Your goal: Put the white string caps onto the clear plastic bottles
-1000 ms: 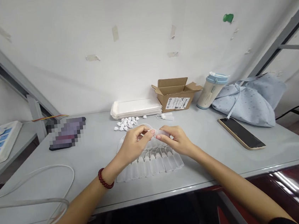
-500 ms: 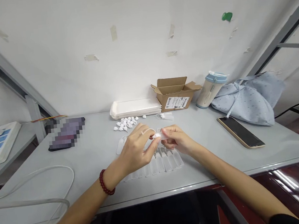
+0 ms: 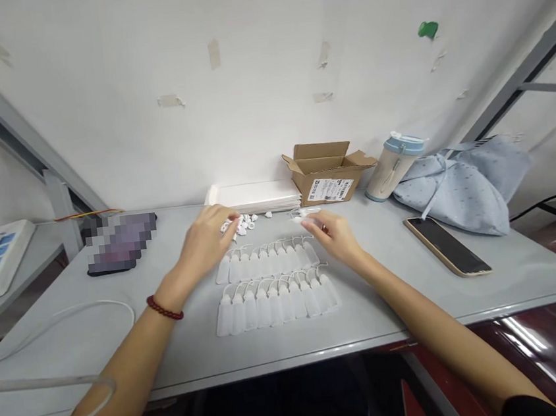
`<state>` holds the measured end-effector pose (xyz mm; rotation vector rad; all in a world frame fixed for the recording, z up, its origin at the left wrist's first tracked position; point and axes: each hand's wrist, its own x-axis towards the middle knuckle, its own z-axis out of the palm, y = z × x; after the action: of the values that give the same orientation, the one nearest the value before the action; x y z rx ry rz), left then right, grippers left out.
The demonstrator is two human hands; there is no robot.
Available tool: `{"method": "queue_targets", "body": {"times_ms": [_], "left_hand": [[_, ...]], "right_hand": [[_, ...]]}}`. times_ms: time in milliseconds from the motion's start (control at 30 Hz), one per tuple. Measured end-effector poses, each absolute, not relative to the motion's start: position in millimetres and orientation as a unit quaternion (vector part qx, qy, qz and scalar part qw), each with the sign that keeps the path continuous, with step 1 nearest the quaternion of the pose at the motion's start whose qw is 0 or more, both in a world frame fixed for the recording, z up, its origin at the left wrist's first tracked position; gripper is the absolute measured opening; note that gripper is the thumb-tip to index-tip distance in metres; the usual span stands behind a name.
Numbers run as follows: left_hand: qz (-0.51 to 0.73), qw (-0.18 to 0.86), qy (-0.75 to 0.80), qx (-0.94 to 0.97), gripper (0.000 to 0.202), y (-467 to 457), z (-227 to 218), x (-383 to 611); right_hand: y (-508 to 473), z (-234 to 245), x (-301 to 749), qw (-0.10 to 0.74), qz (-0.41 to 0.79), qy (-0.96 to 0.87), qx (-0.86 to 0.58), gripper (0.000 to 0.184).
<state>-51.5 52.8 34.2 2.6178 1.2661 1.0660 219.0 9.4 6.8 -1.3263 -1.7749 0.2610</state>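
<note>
My left hand (image 3: 207,234) hovers at the pile of small white caps (image 3: 248,223), partly covering it. Its thumb and forefinger are a little apart, and I see nothing between them. Right of the pile, my right hand (image 3: 333,234) has its thumb and fingers closed on a small translucent plastic bottle (image 3: 298,219), mostly hidden by the fingers. Between my forearms, several similar bottles lie side by side in two rows, a back row (image 3: 268,263) and a front row (image 3: 278,306). Thin white loops stick out at their tops.
At the wall are a stack of white trays (image 3: 257,197), an open cardboard box (image 3: 330,186), a tumbler (image 3: 393,166) and a blue cloth bag (image 3: 455,192). A phone (image 3: 448,246) lies at the right. A white cable (image 3: 48,384) crosses the left side.
My hands were together over the rows, working on a bottle and its white top. They have parted: the left moved back to the caps, the right slightly back, uncovering both rows.
</note>
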Motion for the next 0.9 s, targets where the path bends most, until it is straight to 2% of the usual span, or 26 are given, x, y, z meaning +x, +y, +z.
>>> {"method": "queue_targets", "body": {"times_ms": [100,200,333,500,700,900], "left_hand": [[0.233,0.005,0.482,0.845,0.019,78,30,-86],[0.179,0.030,0.511,0.840,0.025,91,22,-105],[0.192,0.106,0.484,0.847,0.039,89,12,-96],[0.204,0.061,0.434,0.876,0.032,79,3,-71],[0.175,0.024,0.421,0.890,0.033,77,1,-66],[0.162,0.023,0.426,0.890,0.035,80,-3,-65]], "right_hand": [[27,-8,238,0.407,0.056,-0.731,-0.545,0.042],[39,-21,251,0.375,0.031,-0.738,-0.560,0.042],[45,-30,256,0.345,0.019,-0.751,-0.563,0.032],[48,-33,257,0.339,0.023,-0.760,-0.555,0.025],[50,-34,262,0.342,0.027,-0.762,-0.549,0.023],[54,-37,265,0.358,0.017,-0.752,-0.554,0.023]]}}
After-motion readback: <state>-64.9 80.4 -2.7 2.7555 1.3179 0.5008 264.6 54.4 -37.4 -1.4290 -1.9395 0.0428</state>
